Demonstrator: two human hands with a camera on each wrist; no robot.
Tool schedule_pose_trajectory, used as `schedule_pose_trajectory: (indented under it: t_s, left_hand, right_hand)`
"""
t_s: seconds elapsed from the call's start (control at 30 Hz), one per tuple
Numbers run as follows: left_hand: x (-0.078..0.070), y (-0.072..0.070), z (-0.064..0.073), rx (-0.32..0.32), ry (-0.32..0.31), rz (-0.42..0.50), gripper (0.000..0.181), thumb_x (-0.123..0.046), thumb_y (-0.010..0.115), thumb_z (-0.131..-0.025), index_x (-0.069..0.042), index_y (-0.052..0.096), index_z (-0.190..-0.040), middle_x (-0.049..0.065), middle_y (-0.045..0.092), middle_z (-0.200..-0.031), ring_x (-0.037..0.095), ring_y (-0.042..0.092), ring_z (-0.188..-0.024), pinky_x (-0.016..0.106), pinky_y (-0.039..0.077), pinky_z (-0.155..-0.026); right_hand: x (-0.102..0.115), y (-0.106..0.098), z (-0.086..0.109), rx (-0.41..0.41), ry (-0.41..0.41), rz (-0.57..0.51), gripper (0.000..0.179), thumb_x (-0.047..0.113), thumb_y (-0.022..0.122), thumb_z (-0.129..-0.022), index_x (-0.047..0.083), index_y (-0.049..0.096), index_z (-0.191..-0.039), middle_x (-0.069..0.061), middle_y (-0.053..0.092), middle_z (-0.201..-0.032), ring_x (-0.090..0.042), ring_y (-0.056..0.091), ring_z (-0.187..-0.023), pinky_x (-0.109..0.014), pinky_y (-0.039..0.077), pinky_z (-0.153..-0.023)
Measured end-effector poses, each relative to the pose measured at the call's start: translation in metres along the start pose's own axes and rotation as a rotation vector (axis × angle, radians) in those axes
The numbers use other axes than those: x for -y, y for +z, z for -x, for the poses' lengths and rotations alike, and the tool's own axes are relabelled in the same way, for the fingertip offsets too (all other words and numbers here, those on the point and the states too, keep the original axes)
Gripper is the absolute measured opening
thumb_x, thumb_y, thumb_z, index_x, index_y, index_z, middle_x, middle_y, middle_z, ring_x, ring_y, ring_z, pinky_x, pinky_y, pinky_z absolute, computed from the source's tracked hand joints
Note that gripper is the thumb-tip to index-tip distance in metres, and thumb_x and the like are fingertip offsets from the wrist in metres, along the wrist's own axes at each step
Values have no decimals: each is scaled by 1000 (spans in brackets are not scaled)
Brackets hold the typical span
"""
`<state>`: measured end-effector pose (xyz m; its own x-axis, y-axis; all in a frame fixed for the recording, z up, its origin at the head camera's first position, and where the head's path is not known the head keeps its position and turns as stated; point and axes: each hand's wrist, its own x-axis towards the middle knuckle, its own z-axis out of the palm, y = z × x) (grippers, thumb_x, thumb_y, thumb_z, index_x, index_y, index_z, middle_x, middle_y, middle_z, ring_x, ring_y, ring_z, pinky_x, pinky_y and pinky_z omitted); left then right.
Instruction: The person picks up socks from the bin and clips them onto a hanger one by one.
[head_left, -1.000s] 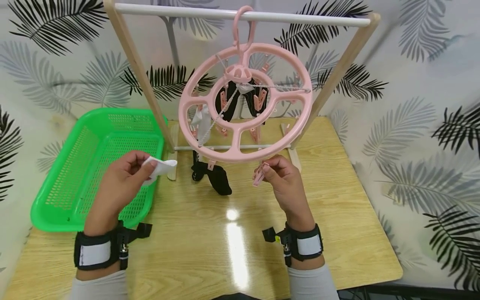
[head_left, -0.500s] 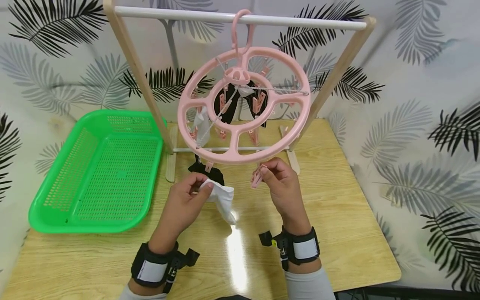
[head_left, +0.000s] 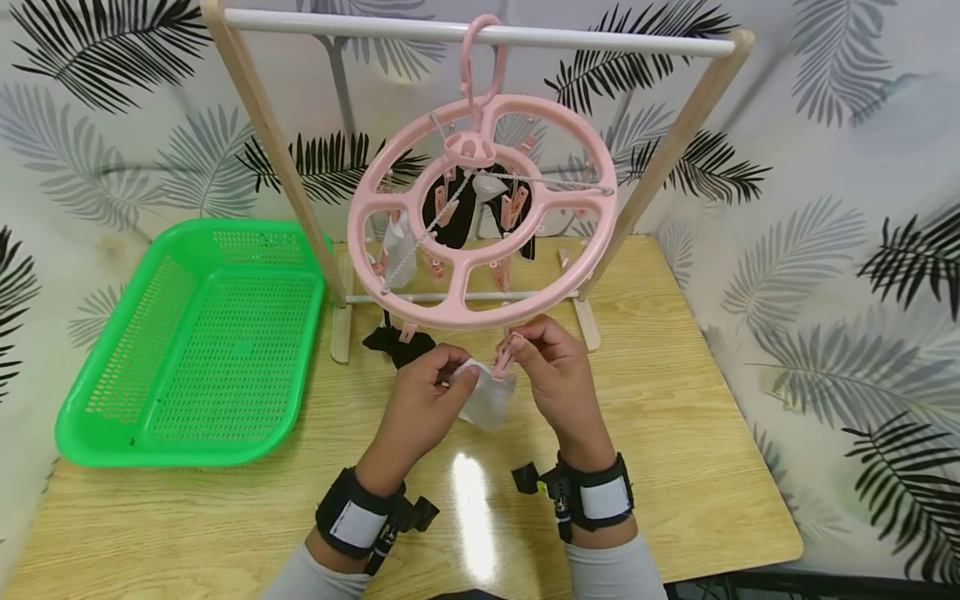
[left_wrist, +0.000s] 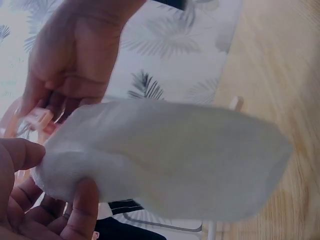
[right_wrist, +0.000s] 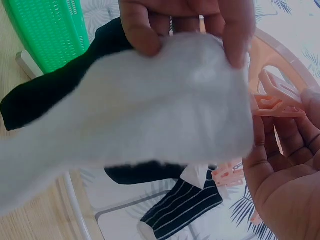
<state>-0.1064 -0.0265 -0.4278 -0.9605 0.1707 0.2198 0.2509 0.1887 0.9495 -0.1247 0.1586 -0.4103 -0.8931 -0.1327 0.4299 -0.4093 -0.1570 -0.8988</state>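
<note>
My left hand pinches a white sock by its top edge, and the sock hangs down below the fingers. My right hand holds a pink clothespin, which hangs from the front rim of a round pink drying hanger. In the right wrist view the clothespin meets the edge of the white sock; whether it bites the fabric I cannot tell. The left wrist view has the sock stretched out flat from the left hand's fingers.
The hanger hooks over a white rail on a wooden stand. Dark and white socks hang from its other clips, among them a black sock left of my hands. A green basket stands at the left of the wooden table.
My left hand has carried the white sock from beside the green basket rightward to the clothespin. The right hand has kept hold of the clothespin, shifting slightly left.
</note>
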Motion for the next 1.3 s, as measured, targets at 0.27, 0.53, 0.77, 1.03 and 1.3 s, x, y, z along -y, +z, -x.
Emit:
schedule_pose_trajectory:
  t_s: [0.27, 0.53, 0.77, 1.03, 1.3]
  left_hand:
    - [0, 4, 0, 40, 85, 16, 11, -18, 66, -98, -9, 69, -102, 0, 67, -93, 12, 62, -78, 29, 53, -62]
    - [-2, 5, -2, 9, 167, 13, 11, -15, 67, -97, -7, 70, -103, 2, 68, -97, 13, 64, -82, 28, 53, -65]
    - [-6, 6, -3, -6, 170, 62, 11, -14, 68, -96, -6, 70, -104, 3, 69, -99, 15, 67, -90, 30, 56, -68]
    - [-6, 2, -3, -4, 123, 84, 11, -14, 68, -96, -6, 70, -103, 4, 69, -99, 15, 66, -87, 31, 56, -67]
    - [-5, -1, -4, 1, 94, 113, 12, -15, 68, -96, -5, 71, -103, 4, 69, -98, 16, 65, -86, 31, 55, -66]
  right_hand:
    - [0, 1, 1, 12, -2, 45, 19, 9, 59, -100, -10, 60, -98, -10, 65, -90, -20, 65, -82, -31, 56, -72]
    - [2, 1, -1, 34, -4, 44, 12, 0, 55, -100, -11, 59, -97, -14, 65, -86, -19, 66, -77, -31, 55, -70]
    - [1, 0, 0, 32, 16, 77, 13, 3, 57, -100, -9, 61, -99, -10, 65, -88, -17, 65, -77, -29, 53, -68]
    - [0, -1, 3, 79, 61, 85, 27, 13, 61, -99, -11, 58, -110, -7, 62, -93, -17, 62, -82, -28, 53, -71]
    - [-2, 0, 1, 91, 54, 95, 31, 19, 62, -98, -9, 60, -109, -8, 61, -93, -18, 62, -81, -30, 53, -71]
